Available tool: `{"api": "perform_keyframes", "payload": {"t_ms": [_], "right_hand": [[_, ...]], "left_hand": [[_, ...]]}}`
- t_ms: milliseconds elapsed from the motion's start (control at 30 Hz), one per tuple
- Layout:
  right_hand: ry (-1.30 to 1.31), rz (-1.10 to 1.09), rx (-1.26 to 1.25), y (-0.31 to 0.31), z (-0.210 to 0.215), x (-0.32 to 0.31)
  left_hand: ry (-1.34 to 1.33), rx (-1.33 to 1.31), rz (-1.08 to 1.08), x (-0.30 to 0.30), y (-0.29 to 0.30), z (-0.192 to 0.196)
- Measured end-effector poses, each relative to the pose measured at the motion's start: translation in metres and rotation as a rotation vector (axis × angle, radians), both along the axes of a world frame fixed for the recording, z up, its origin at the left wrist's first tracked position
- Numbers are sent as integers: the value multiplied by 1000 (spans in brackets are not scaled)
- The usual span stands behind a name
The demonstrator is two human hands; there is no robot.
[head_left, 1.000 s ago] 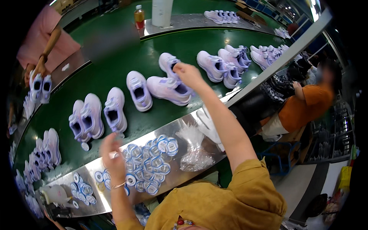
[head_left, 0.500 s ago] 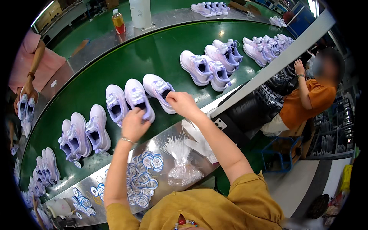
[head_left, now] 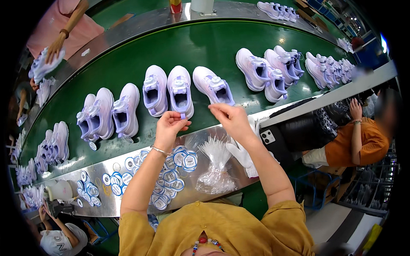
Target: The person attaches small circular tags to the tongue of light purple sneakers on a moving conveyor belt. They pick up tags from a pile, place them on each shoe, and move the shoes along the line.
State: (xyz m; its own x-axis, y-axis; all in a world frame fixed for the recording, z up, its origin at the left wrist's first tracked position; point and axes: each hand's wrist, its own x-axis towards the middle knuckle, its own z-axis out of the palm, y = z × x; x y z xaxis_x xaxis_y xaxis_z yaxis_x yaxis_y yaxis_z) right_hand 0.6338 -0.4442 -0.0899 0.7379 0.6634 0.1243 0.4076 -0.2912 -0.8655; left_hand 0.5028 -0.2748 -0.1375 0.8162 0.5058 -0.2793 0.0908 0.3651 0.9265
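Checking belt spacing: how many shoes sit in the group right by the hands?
3: left shoe, middle shoe whose heel the left hand is closest to, and right shoe angled above the right hand. None appear hidden.

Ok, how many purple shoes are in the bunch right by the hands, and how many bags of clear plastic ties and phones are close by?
Pale purple shoes: 3
Bag of clear plastic ties: 1
Dark phone: 1
Total: 5
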Motion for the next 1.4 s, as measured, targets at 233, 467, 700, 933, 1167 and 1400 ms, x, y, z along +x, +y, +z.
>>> {"api": "perform_keyframes", "payload": {"t_ms": [233, 467, 700, 933, 1167, 1400], "right_hand": [[25, 106, -152, -2, -10, -10], [9, 62, -229, -3, -15, -6], [-56, 93, -179, 7, -36, -1], [-72, 174, -232, 27, -31, -11], [-9, 107, -210, 9, -25, -3], [30, 118, -197, 12, -30, -7]], "left_hand": [[32, -70, 36, -5, 6, 1], [15, -128, 32, -7, 10, 1], [13, -135, 25, -10, 13, 1], [6, -95, 21, -14, 17, -2], [-12, -118, 29, -18, 17, 0], [-7, -119, 45, -20, 19, -3]]}}
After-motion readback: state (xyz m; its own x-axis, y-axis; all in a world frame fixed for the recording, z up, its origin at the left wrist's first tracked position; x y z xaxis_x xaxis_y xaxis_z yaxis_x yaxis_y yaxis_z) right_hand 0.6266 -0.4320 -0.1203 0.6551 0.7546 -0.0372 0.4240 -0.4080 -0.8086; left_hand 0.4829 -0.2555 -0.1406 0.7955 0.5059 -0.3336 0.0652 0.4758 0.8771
